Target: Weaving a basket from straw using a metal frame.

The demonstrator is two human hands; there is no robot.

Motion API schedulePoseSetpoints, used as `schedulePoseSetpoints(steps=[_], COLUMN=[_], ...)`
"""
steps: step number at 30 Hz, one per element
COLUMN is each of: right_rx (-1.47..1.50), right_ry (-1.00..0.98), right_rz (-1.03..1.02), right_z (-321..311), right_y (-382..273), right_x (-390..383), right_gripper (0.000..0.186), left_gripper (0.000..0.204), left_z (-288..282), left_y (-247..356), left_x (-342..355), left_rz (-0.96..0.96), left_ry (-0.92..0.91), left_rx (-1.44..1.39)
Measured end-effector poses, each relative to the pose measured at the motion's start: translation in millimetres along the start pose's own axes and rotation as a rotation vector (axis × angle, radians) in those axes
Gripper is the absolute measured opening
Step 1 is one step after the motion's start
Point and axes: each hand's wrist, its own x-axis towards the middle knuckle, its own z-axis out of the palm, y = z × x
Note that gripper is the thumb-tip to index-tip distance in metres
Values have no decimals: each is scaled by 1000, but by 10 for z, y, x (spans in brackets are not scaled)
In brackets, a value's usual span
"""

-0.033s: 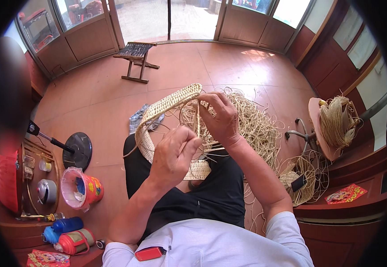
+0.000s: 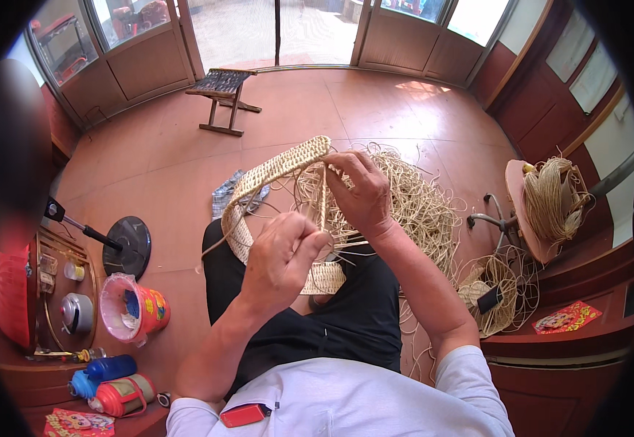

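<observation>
Straw strands [image 2: 323, 200] are pinched in our left hand [image 2: 282, 253] and, against the woven band [image 2: 277, 172], our right hand [image 2: 361, 191]; left of that band, our bucket [image 2: 159, 310] holds something blue [image 2: 132, 305].

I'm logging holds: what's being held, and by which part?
Right hand: the woven band, by its far end. Left hand: apparently a strand; exact spot hidden.

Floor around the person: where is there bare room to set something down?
Bare floor lies between the folding stool, the doors and the strand pile. Another patch sits between the stool, round black base and plaid cloth. Crowded: lower left, around the bucket and bottles; and around the left hand and right hand, beside the woven strip.
</observation>
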Motion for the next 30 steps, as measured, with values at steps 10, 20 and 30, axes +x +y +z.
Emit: schedulePoseSetpoints(steps=[10,20,30], right_rx=[64,874,1104], right_ry=[-13,-164,-279], right_rz=[177,1069,1486], right_z=[78,110,144], right_y=[35,263,493], right_x=[78,227,243], right_gripper=[12,14,12], left_gripper=[23,21,16], left_z=[-890,-3501,-2207], left_y=[-132,-720,-607], left_x=[-938,-1705,-840], left_rz=[-362,-485,-123], left_ry=[25,867,567], left_rx=[-130,198,548])
